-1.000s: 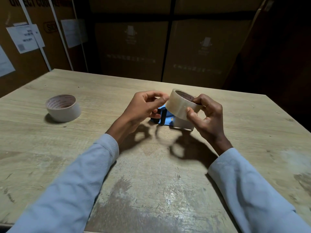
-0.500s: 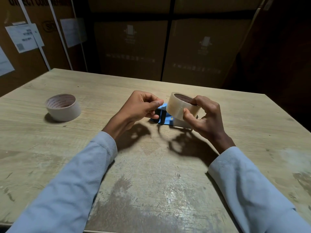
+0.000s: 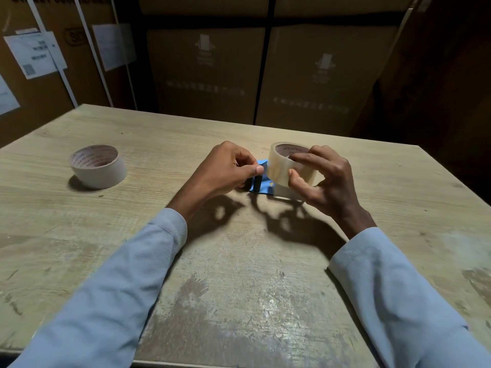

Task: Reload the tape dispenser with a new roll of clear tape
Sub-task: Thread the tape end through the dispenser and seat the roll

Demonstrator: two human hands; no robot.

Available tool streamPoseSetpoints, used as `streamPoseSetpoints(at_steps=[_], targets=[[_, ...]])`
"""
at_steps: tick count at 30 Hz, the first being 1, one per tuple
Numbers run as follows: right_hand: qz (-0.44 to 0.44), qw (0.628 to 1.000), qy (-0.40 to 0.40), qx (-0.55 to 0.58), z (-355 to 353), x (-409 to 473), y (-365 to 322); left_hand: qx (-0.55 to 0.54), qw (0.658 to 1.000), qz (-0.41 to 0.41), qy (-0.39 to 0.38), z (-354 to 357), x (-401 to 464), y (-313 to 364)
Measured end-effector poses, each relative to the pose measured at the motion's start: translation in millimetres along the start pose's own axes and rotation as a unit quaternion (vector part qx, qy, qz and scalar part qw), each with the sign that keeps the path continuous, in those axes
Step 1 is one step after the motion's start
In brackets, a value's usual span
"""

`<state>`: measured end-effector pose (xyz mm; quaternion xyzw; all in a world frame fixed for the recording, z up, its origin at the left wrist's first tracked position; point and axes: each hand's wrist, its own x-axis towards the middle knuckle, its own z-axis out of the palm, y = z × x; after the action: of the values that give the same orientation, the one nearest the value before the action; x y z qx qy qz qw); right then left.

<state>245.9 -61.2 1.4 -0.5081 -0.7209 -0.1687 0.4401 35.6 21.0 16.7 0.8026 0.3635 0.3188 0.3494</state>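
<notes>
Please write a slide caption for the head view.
Right hand holds tape roll above blue dispenser.

The roll of clear tape (image 3: 288, 166) is glossy and pale, with a brown printed cardboard core; it is held tilted above the table, its open core facing up and away. Right beneath and behind it the tape dispenser (image 3: 261, 183) lies on the wood, mostly hidden: a blue body with two dark upright rollers and a pale metal piece to the right.
</notes>
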Motion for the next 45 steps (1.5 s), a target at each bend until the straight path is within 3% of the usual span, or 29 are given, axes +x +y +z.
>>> streamPoseSetpoints(at_steps=[3, 9, 17, 31, 42, 45], targets=[[0.023, 1.0, 0.0, -0.001, -2, 0, 4, 0.008, 1.0, 0.022, 0.018, 2, -1, 4], [0.022, 1.0, 0.004, 0.0, -1, 4, -2, -0.204, 0.978, -0.039, -0.02, 4, -1, 11], [0.013, 0.999, 0.008, -0.045, 0, 5, -3, -0.311, 0.948, -0.067, -0.006, -2, -5, 21], [-0.028, 0.999, -0.01, -0.045, 1, 5, -7, -0.49, 0.858, -0.153, -0.018, -9, -12, 29], [-0.026, 0.997, -0.02, -0.065, 3, 6, -7, -0.46, 0.88, -0.106, -0.057, -11, -13, 30], [-0.04, 0.997, -0.008, -0.063, 1, 8, -11, -0.413, 0.904, -0.099, -0.042, -8, -12, 28]])
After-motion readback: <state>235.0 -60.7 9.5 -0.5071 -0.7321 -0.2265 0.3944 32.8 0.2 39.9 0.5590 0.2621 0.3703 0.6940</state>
